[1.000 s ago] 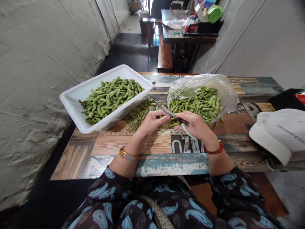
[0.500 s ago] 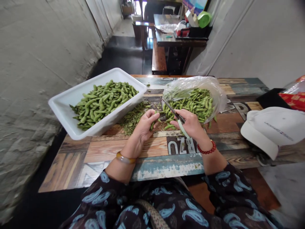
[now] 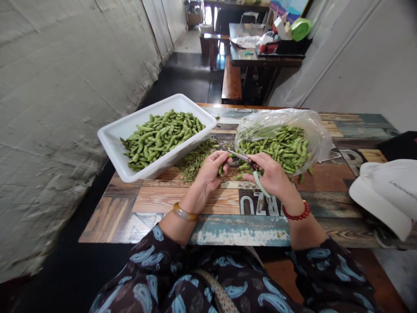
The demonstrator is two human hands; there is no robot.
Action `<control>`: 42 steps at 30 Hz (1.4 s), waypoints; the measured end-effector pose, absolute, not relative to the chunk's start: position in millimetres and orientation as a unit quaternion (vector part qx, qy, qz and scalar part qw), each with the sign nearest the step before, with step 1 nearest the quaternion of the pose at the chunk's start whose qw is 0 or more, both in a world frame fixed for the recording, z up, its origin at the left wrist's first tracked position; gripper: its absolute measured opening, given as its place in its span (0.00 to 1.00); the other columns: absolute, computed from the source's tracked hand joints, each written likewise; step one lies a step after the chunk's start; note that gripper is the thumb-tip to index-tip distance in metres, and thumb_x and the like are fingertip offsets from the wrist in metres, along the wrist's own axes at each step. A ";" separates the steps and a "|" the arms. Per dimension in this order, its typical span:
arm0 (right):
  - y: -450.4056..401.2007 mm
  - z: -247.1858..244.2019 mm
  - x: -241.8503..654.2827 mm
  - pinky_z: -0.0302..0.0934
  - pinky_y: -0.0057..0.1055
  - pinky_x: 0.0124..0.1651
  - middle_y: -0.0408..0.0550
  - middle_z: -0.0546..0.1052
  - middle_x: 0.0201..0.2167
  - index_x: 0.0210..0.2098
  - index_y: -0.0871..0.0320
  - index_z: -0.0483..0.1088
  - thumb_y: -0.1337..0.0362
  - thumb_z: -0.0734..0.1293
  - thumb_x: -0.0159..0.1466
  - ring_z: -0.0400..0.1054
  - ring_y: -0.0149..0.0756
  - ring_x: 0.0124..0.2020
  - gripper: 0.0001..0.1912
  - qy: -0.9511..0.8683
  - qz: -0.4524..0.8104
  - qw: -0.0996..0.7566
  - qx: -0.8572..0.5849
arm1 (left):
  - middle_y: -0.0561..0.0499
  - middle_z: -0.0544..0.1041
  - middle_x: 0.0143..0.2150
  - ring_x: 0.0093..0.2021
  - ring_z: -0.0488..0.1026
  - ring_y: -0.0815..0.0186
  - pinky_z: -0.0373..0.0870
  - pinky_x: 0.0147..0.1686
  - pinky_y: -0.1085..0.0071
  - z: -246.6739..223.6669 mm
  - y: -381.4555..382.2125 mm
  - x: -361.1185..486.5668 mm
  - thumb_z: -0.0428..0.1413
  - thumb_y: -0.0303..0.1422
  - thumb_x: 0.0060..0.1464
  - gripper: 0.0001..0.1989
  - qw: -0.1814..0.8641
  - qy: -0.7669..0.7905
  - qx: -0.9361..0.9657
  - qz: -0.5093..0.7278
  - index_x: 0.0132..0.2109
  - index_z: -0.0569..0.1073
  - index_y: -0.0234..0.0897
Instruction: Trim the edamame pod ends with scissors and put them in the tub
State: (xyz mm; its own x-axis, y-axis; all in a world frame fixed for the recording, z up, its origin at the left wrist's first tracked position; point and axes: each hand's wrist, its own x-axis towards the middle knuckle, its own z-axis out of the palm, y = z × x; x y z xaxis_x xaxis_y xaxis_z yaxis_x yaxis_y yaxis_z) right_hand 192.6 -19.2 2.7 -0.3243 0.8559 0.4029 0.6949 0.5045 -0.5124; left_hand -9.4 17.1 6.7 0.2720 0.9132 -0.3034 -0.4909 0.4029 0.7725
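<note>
Head view showed the left hand [image 3: 210, 171] closed, its thumb and fingertips pinching a plump green bean pod [image 3: 221, 168]; whether more than one was in that grip could not be told. The right hand [image 3: 270, 174] was wrapped around a pair of metal scissors with pale green handles [image 3: 259, 184], the blades pointing toward the left fingertips, close by the pinched pod. How far the blades stood apart was too small to make out.

The pod was over the patchwork wood-plank table [image 3: 169, 200], between a white rectangular plastic tray [image 3: 112, 141] holding a broad pile of green pods [image 3: 163, 137] on the left and a crumpled clear plastic bag [image 3: 321, 137] with more loose pods [image 3: 286, 145] on the right. A low heap of dull green trimmings [image 3: 194, 163] lay just beside the tray, nearest the left hand.

The step in hand looked to be snipping the end of the pod. The next move seemed to call for the left hand to keep the pod's tip just beyond the fingertips and hold it steady, while the right hand set the blades across that tip, clear of the skin, and squeezed the handles.
</note>
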 end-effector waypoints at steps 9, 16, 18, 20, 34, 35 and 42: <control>-21.1 3.2 187.7 0.69 0.40 0.46 0.52 0.73 0.44 0.56 0.56 0.68 0.59 0.74 0.60 0.71 0.44 0.43 0.26 -0.805 0.153 0.326 -0.472 | 0.55 0.72 0.23 0.18 0.62 0.78 0.53 0.17 0.80 3.9 10.6 -3.1 0.68 0.41 0.43 0.17 0.696 0.381 0.389 0.469 0.30 0.72 0.32; -20.1 -0.4 188.5 0.69 0.39 0.45 0.52 0.73 0.44 0.55 0.57 0.68 0.57 0.75 0.59 0.71 0.43 0.42 0.27 -0.802 0.161 0.330 -0.471 | 0.56 0.70 0.22 0.18 0.61 0.78 0.55 0.18 0.78 -0.2 10.3 -2.1 0.67 0.40 0.45 0.15 0.674 0.369 0.429 0.475 0.32 0.75 0.32; -20.1 -0.6 187.7 0.69 0.38 0.44 0.52 0.73 0.44 0.55 0.57 0.68 0.57 0.74 0.59 0.70 0.42 0.40 0.26 -0.804 0.158 0.333 -0.467 | 0.57 0.70 0.23 0.18 0.61 0.78 0.56 0.18 0.78 -1.9 10.0 -1.9 0.67 0.39 0.46 0.15 0.669 0.367 0.435 0.477 0.33 0.75 0.32; -20.4 0.2 187.1 0.68 0.37 0.41 0.51 0.73 0.42 0.54 0.56 0.69 0.56 0.73 0.60 0.70 0.41 0.38 0.24 -0.807 0.155 0.331 -0.464 | 0.57 0.70 0.23 0.18 0.61 0.78 0.56 0.18 0.78 -3.5 9.8 -2.0 0.66 0.39 0.46 0.14 0.666 0.368 0.439 0.478 0.33 0.75 0.33; -16.5 2.0 199.4 0.68 0.36 0.44 0.51 0.77 0.39 0.51 0.57 0.72 0.56 0.72 0.62 0.73 0.42 0.39 0.20 -0.792 0.119 0.348 -0.488 | 0.57 0.70 0.23 0.18 0.61 0.80 0.51 0.17 0.81 5.4 15.0 -6.3 0.69 0.36 0.40 0.17 0.729 0.354 0.355 0.466 0.35 0.74 0.32; -15.0 2.5 202.6 0.68 0.37 0.44 0.51 0.77 0.38 0.51 0.57 0.73 0.56 0.72 0.62 0.73 0.42 0.39 0.20 -0.775 0.111 0.363 -0.505 | 0.57 0.70 0.24 0.18 0.61 0.79 0.51 0.16 0.81 5.3 16.1 -7.2 0.69 0.37 0.41 0.17 0.734 0.354 0.350 0.463 0.36 0.74 0.33; -7.9 2.6 216.3 0.69 0.38 0.43 0.47 0.77 0.35 0.51 0.55 0.74 0.52 0.71 0.61 0.73 0.40 0.35 0.22 -0.687 0.125 0.448 -0.559 | 0.58 0.68 0.24 0.18 0.61 0.77 0.53 0.17 0.80 -1.8 19.8 -6.9 0.66 0.40 0.45 0.17 0.701 0.389 0.409 0.435 0.30 0.67 0.35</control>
State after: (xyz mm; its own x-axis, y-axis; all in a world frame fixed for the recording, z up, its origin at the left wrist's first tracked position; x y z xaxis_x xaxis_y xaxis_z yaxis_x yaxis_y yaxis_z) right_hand 216.3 -7.9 2.6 0.0257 0.8793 0.4755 0.6556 0.3443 -0.6720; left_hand -6.9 19.8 -1.8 0.3189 0.9286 -0.1896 -0.2914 0.2864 0.9127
